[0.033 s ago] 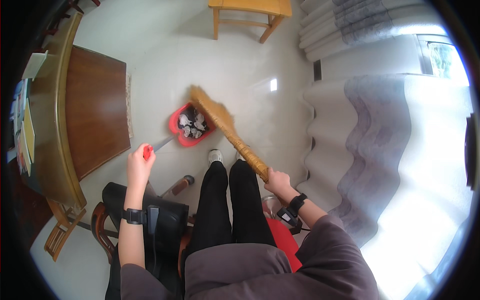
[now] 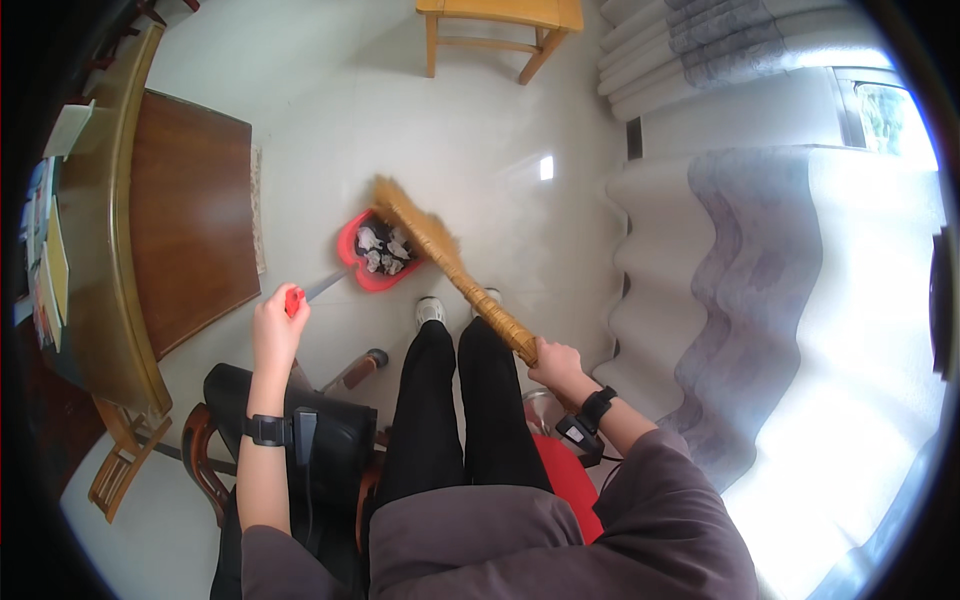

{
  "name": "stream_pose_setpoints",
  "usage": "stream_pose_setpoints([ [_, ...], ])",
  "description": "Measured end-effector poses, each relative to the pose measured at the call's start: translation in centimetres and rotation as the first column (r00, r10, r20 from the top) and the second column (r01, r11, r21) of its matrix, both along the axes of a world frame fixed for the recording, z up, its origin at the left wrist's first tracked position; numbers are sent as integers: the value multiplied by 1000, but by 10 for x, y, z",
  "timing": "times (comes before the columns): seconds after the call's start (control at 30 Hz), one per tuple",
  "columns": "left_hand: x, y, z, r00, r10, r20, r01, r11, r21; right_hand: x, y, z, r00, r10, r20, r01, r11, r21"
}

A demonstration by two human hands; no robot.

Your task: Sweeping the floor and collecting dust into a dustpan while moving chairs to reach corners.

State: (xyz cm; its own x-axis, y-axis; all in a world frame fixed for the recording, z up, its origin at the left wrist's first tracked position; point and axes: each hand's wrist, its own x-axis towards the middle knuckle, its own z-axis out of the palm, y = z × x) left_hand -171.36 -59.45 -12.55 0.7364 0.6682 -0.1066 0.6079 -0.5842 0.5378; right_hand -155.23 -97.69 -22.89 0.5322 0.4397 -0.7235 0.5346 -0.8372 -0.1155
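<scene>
My left hand (image 2: 278, 325) is closed around the red-ended handle of a long-handled red dustpan (image 2: 349, 262). The pan rests on the floor ahead of my feet, with several crumpled white papers (image 2: 372, 241) lying in its dark inside. My right hand (image 2: 556, 362) grips the wrapped handle of a straw broom (image 2: 470, 290). The broom slants forward and left, and its brown bristles lie at the pan's right and far edge, covering part of it.
A wooden desk (image 2: 147, 250) with books stands at the left. Behind my left arm is a black-seated chair (image 2: 335, 440). A wooden stool (image 2: 490, 14) stands far ahead. Long curtains (image 2: 740, 260) hang at the right, and a red seat (image 2: 565, 480) is beside my right leg.
The broom head has shifted slightly left and toward me, over the dustpan's edge. Both hands and the dustpan stay almost where they were.
</scene>
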Motion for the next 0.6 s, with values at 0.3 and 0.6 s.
stream_pose_setpoints([
  [0.3,-26,7,-4,1000,12,13,-12,1000,0,10,-24,64,994,-87,-66,91,994,57],
  [0.6,-61,-18,18,982,188,-26,-190,976,-106,78,21,45,935,59,350,-93,993,79],
])
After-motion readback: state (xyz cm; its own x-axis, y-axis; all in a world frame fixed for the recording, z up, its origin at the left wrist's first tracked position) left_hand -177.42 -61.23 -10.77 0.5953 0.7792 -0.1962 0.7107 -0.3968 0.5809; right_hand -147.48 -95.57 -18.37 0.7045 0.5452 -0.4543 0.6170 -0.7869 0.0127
